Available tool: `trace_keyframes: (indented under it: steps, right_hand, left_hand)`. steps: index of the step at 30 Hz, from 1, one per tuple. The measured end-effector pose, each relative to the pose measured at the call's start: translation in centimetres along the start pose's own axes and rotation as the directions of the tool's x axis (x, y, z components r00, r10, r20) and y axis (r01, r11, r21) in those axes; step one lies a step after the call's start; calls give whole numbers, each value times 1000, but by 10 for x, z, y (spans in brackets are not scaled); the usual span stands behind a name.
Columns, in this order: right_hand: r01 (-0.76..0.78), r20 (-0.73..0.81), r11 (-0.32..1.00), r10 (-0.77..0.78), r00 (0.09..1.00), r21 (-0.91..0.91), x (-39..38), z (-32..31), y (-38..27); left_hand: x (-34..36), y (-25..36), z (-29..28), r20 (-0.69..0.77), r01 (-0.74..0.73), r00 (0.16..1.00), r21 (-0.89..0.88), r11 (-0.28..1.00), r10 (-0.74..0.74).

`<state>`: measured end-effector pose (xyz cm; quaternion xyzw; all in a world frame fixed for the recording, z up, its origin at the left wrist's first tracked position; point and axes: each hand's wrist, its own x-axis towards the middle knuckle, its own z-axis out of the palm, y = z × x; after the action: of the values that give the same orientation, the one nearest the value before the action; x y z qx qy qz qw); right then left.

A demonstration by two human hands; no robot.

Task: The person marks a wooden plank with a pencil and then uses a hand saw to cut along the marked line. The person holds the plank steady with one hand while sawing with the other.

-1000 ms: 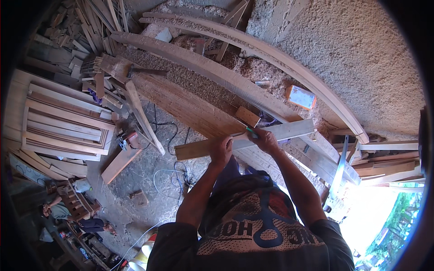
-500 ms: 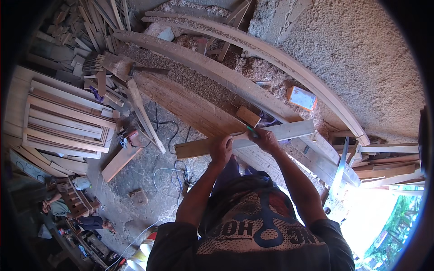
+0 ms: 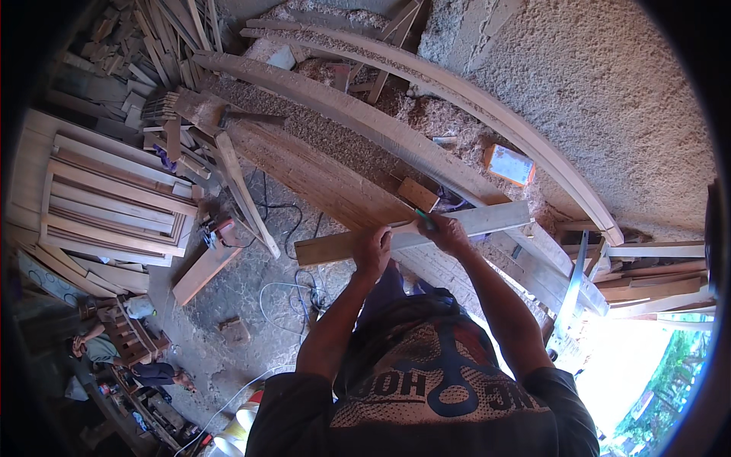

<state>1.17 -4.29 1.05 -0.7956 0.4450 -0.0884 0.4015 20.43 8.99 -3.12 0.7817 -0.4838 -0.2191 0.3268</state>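
A pale wooden plank lies across the long workbench in front of me, its left end reaching out past the bench edge. My left hand is closed on the plank near its middle, fingers curled over it. To its right, my right hand pinches a slim green pen-like object against the plank's surface; its tip is too small to make out. Between the hands a short pale strip shows, which I cannot identify. Just beyond sits a small brown wood block on the bench.
The bench board runs to the far left, with a hammer-like tool on it. Long beams and wood shavings lie behind. An orange-and-white box, a handsaw, stacked frames and floor cables surround me. Another person sits at lower left.
The right hand and green object have shifted very slightly on the plank. Otherwise hands and plank stay in place.
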Motion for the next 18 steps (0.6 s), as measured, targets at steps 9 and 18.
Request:
trace_keyframes:
  steps: [9,18]
  right_hand:
    - [-7,8,1000,6,1000,8,0,-1,0]
    - [2,-6,998,-1,1000,69,-2,-2,-2]
  left_hand:
    - [0,0,-1,-45,-55,997,20,998,56]
    - [1,-2,4,-64,-52,997,-23,998,50]
